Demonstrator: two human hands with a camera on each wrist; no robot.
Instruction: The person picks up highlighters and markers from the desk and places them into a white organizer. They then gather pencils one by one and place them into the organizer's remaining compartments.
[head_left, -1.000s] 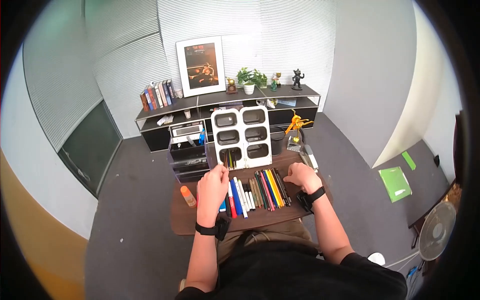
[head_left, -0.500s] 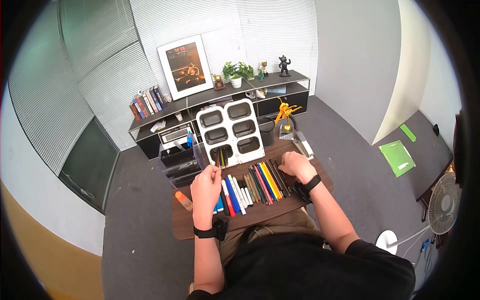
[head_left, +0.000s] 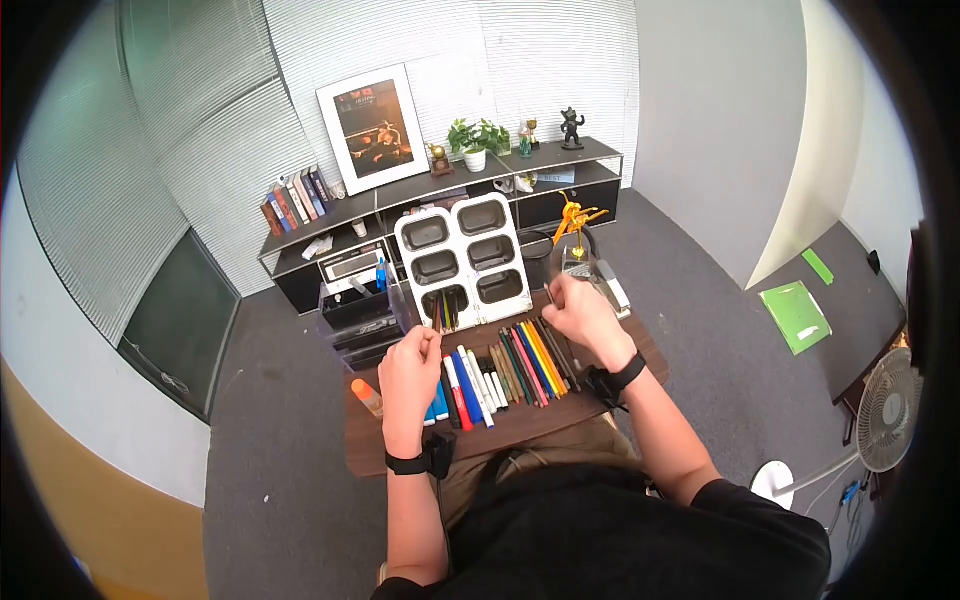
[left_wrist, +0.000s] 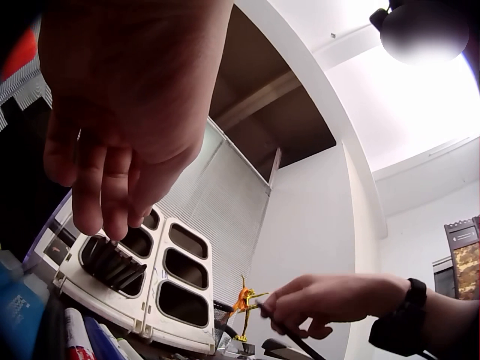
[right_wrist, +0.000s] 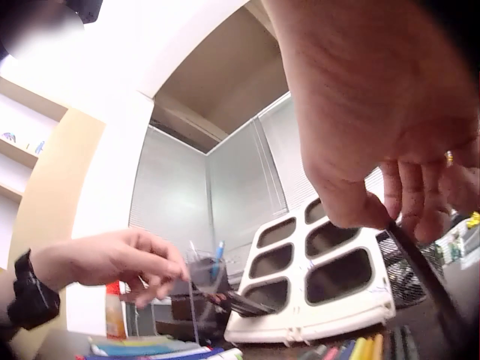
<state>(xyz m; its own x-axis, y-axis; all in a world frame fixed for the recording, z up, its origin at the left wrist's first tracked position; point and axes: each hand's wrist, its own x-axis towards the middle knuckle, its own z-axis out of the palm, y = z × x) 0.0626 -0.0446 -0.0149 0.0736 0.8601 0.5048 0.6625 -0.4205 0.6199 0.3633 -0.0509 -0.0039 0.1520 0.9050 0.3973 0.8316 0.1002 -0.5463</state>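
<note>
My right hand (head_left: 588, 320), raised over the right end of the table, pinches a black pencil (right_wrist: 421, 271) between thumb and fingertips; it slants downward in both wrist views. My left hand (head_left: 410, 375) hovers above the left end of the row, fingers loosely bent and nothing visible in them. Beyond the hands leans a white rack (head_left: 464, 260) with several dark compartments. Its lower left compartment holds several dark pencils (left_wrist: 112, 264). Between the hands lies a row of colored pencils (head_left: 536, 362) and markers (head_left: 469, 388), including red, blue and white ones.
A glue stick (head_left: 366, 396) with an orange cap stands at the table's left edge. Behind the left hand is a clear-sided desk organizer (head_left: 355, 318). A mesh pen cup (head_left: 538, 262), a golden trophy (head_left: 577, 228) and a stapler (head_left: 614, 287) stand at back right.
My right hand has lifted from the right end of the pencil row, bringing up a black pencil. My left hand has drawn back slightly from the rack's lower left compartment.
</note>
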